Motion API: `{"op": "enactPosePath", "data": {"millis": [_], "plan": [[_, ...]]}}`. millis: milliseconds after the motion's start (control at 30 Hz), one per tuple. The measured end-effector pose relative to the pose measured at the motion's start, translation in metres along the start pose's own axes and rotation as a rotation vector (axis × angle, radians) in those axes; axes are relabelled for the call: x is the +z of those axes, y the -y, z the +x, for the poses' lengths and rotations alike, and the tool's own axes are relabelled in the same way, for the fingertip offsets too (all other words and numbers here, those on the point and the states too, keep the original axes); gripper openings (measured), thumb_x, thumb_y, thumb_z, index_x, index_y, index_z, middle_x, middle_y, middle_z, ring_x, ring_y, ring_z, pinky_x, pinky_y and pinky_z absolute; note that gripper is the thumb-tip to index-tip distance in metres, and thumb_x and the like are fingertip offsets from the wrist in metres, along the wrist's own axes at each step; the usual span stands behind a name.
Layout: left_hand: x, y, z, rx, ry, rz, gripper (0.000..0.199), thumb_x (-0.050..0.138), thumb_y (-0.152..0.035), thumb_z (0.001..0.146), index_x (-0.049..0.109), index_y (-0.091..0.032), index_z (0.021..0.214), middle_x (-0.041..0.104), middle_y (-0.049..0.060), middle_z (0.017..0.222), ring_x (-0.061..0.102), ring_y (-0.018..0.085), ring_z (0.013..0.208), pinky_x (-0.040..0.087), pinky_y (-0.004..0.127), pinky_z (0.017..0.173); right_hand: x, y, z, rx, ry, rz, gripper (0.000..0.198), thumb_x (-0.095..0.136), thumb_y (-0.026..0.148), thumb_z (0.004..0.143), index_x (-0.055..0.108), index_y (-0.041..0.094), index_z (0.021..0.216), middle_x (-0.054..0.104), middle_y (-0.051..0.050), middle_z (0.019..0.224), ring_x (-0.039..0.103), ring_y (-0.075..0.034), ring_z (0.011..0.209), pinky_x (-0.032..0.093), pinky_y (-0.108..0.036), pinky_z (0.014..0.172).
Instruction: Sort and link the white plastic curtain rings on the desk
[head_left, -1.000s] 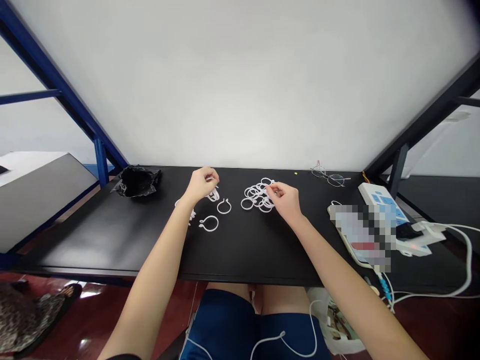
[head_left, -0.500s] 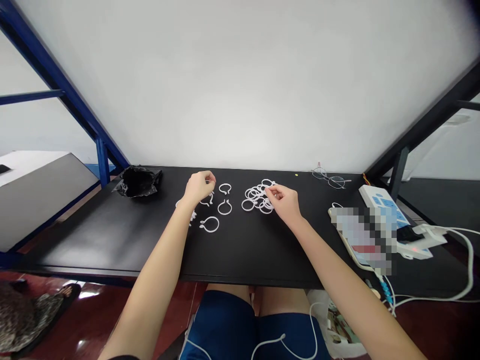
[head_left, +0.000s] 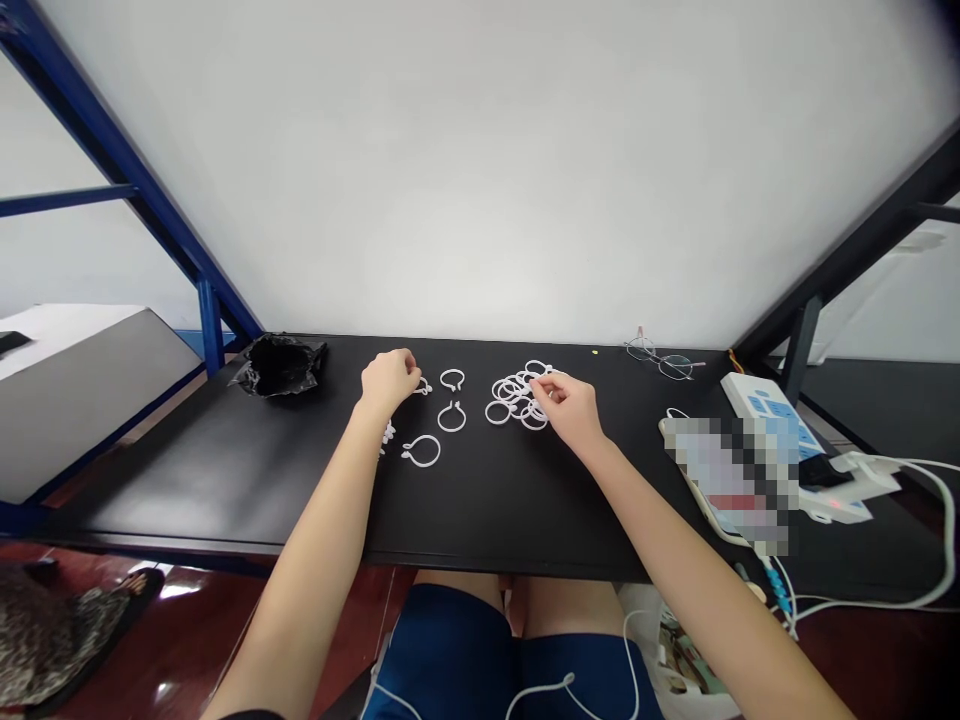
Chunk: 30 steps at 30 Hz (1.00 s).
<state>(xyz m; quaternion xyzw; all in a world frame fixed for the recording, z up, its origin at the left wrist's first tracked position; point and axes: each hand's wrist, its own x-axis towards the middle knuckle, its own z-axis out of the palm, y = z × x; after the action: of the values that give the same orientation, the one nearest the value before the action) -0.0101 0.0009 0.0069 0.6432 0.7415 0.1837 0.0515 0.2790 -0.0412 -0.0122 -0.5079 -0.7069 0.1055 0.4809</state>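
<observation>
The black table [head_left: 480,500] is the reference for all positions; its right end runs out of view, and its near edge hides the person's lap apart from a strip of blue shorts. A blank white wall rises directly behind the table, with a blue steel frame [head_left: 142,215] slanting up past the table's left rear corner and a dark frame member [head_left: 847,250] past its right rear corner; a grey surface [head_left: 82,390] lies beyond the table's left end, over a glossy reddish floor. On the table's right part, a flat item is pixelated and cannot be identified; a white power strip [head_left: 765,405] lies behind it, and a white cable [head_left: 934,530] loops off the table's right side. A crumpled black bag [head_left: 281,362] sits at the table's left rear, its contents not visible. Spectacles [head_left: 664,362] lie at the right rear, thin and hard to resolve. At mid-rear rests the pile of white rings [head_left: 517,398], overlapping so that no count is possible. The right hand [head_left: 574,405] has its fingertips pinched together on a ring at the pile's right edge. The left hand [head_left: 388,380], left of the pile, is curled over a small white piece, mostly hidden; whether it grips it cannot be told. Three separate rings [head_left: 452,415] lie on the table between the hands.
</observation>
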Motion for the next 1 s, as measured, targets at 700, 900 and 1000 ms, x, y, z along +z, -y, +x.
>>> {"op": "enactPosePath", "data": {"millis": [700, 900, 1000], "plan": [[-0.012, -0.002, 0.001, -0.125, 0.42, -1.173, 0.038, 0.06, -0.002, 0.065, 0.058, -0.013, 0.102, 0.065, 0.014, 0.11, 0.069, 0.02, 0.082, 0.058, 0.03, 0.063, -0.001, 0.001, 0.0, 0.001, -0.005, 0.021, 0.023, 0.06, 0.035, 0.082, 0.065, 0.018, 0.067, 0.059, 0.0, 0.057, 0.044, -0.01, 0.043, 0.036, -0.025, 0.047], [-0.016, -0.001, 0.001, -0.067, 0.43, -1.139, 0.04, 0.065, -0.009, 0.063, 0.061, -0.015, 0.102, 0.067, 0.012, 0.107, 0.063, 0.013, 0.067, 0.044, 0.018, 0.043, -0.001, 0.001, 0.0, -0.008, -0.019, 0.025, 0.022, 0.06, 0.034, 0.082, 0.065, 0.018, 0.067, 0.059, -0.001, 0.057, 0.044, -0.01, 0.044, 0.038, -0.025, 0.047], [-0.012, -0.014, -0.003, -0.03, 0.455, -1.348, 0.037, 0.067, -0.013, 0.064, 0.063, -0.017, 0.101, 0.066, 0.008, 0.103, 0.056, 0.007, 0.061, 0.036, 0.015, 0.041, 0.0, 0.005, -0.002, -0.016, -0.006, 0.063, 0.022, 0.061, 0.035, 0.083, 0.066, 0.018, 0.07, 0.06, -0.001, 0.059, 0.043, -0.009, 0.044, 0.039, -0.025, 0.047]]}}
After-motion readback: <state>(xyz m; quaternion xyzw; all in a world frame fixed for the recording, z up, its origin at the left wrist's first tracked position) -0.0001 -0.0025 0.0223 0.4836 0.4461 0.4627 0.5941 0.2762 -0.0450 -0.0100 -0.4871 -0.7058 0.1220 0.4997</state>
